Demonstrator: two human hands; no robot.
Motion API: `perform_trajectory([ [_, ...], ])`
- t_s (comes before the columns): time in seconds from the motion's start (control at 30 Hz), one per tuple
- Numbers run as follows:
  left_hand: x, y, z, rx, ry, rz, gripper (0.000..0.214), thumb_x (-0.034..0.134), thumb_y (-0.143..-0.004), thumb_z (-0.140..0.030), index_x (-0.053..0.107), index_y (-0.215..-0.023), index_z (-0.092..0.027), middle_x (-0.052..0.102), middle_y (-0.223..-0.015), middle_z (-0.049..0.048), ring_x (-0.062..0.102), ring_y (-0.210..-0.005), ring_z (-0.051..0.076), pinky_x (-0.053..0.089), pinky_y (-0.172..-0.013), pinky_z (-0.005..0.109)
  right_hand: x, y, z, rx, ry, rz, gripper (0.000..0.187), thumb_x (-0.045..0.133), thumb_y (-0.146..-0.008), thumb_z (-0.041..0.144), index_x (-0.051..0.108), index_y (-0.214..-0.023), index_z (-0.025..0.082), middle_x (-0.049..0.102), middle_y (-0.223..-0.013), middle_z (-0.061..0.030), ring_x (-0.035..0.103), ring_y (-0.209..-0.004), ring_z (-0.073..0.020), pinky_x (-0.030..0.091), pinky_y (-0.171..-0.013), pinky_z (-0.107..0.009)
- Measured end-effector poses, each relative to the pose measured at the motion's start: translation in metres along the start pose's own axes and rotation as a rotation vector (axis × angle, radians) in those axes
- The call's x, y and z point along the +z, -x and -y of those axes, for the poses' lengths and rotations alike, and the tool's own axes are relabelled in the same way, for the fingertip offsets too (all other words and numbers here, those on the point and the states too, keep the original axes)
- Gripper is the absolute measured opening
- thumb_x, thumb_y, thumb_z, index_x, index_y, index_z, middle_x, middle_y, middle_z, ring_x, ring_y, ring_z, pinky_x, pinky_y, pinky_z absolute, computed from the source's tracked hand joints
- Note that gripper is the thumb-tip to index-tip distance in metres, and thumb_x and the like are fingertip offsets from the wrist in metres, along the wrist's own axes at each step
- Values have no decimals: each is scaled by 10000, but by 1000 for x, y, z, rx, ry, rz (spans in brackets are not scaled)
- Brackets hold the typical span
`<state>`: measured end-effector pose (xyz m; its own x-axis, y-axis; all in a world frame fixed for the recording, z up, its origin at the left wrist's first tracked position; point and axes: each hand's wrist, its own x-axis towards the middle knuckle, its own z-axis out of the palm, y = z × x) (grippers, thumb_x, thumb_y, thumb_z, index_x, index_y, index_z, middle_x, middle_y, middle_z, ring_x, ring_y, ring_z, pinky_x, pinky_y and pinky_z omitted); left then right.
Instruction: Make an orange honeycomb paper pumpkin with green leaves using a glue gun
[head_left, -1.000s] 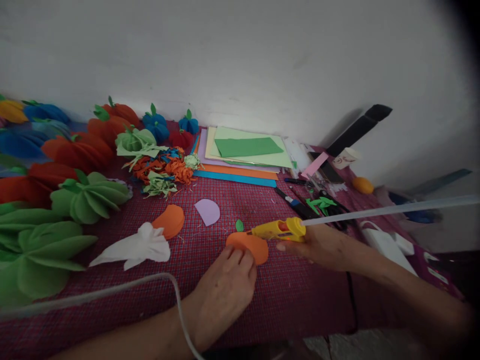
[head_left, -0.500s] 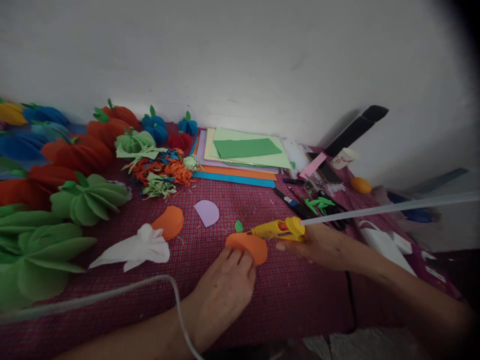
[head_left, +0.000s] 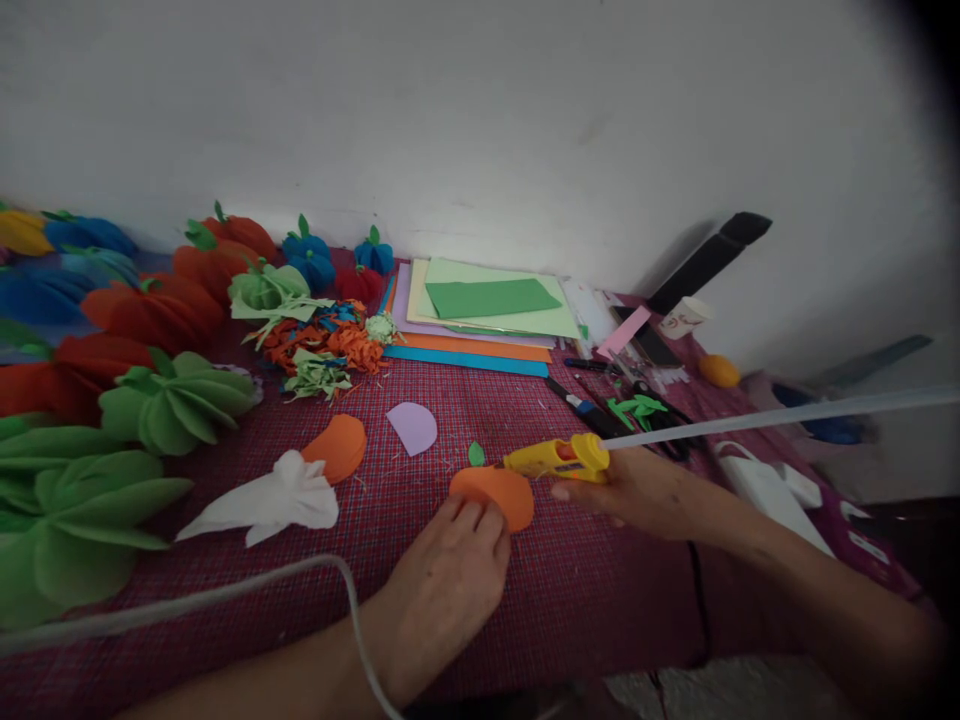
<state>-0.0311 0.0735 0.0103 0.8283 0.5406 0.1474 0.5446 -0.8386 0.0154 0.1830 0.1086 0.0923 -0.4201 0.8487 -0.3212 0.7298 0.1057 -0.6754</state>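
Note:
My right hand (head_left: 637, 490) is closed around a yellow glue gun (head_left: 555, 460). A translucent white glue stick (head_left: 787, 410) sticks out of its back end. The nozzle meets the upper edge of an orange paper cutout (head_left: 514, 497). Curled fingers of my left hand (head_left: 457, 560) hold the cutout's lower left part on the cloth; the thumb is hidden. Just above the cutout lies a small green paper leaf (head_left: 476, 453). To the left are a lilac paper piece (head_left: 415, 427), more orange cutouts (head_left: 341, 447) and a crumpled white tissue (head_left: 277, 505).
Several folded-paper pumpkins (head_left: 176, 400) crowd the left side, beside shredded paper (head_left: 322, 345). Coloured sheets (head_left: 495, 300) are stacked against the wall. A box cutter (head_left: 581, 403), green scraps (head_left: 637, 410), a paper cup (head_left: 686, 317) and a white power strip (head_left: 772, 500) lie right. A pale cord (head_left: 225, 580) crosses my left forearm.
The view has shifted very slightly. Both hands, the glue gun and the orange cutout keep the same positions relative to each other.

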Motion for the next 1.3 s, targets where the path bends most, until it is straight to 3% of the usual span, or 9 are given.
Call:
perform_trajectory([
  [0.2, -2, 0, 0, 1, -9, -2, 247, 417, -808, -78, 590, -983, -93, 610, -1025, 114, 564, -912, 226, 465, -824, 383, 2, 0, -5, -26, -28, 0, 164, 531, -835, 340, 632, -854, 212, 446, -479, 66, 402, -419, -88, 388, -468, -213],
  [0.37, -3, -1, 1, -2, -7, 13, 247, 412, -801, -62, 592, -966, -98, 611, -1005, 105, 567, -882, 221, 473, -807, 380, -11, 23, -8, -7, 116, -43, 194, 548, -813, 361, 609, -946, 233, 590, -719, 11, 556, -672, -159, 456, -621, -256],
  [0.47, -3, -1, 1, -3, 3, 27, 235, 415, -804, -63, 591, -956, -100, 609, -998, 108, 567, -884, 225, 476, -783, 380, -20, 40, -10, 44, 262, -95, 285, 602, -753, 393, 571, -966, 205, 585, -761, -8, 531, -615, -159, 438, -537, -258],
  [0.7, -8, -2, 2, -17, 18, 50, 221, 420, -808, -60, 585, -949, -106, 601, -920, 85, 561, -867, 225, 462, -786, 385, -6, 45, -54, -85, 479, -213, 434, 650, -666, 205, 528, -1079, 152, 557, -1019, -96, 549, -910, -218, 444, -800, -328],
  [0.9, -11, 0, 1, -35, 26, 35, 244, 425, -791, -49, 572, -975, -113, 590, -906, 77, 552, -868, 227, 453, -799, 387, 6, 41, -81, -106, 473, -225, 439, 646, -697, 206, 492, -1106, 172, 541, -1036, -84, 537, -922, -203, 435, -814, -324],
  [1.1, -3, 1, 3, -46, 20, 67, 380, 337, -764, 25, 575, -1026, -117, 614, -964, 106, 573, -910, 221, 450, -812, 391, 7, 38, -85, -109, 427, -258, 493, 667, -716, 281, 469, -1155, 176, 542, -1067, -87, 533, -954, -206, 427, -840, -323],
  [1.3, -6, -2, 5, -48, 74, 73, 483, 298, -735, 76, 581, -1075, -121, 627, -1003, 118, 588, -944, 231, 446, -842, 414, 1, 45, -73, -245, 446, -222, 540, 668, -713, 394, 491, -1173, 170, 545, -1119, -117, 519, -1006, -230, 408, -880, -349],
])
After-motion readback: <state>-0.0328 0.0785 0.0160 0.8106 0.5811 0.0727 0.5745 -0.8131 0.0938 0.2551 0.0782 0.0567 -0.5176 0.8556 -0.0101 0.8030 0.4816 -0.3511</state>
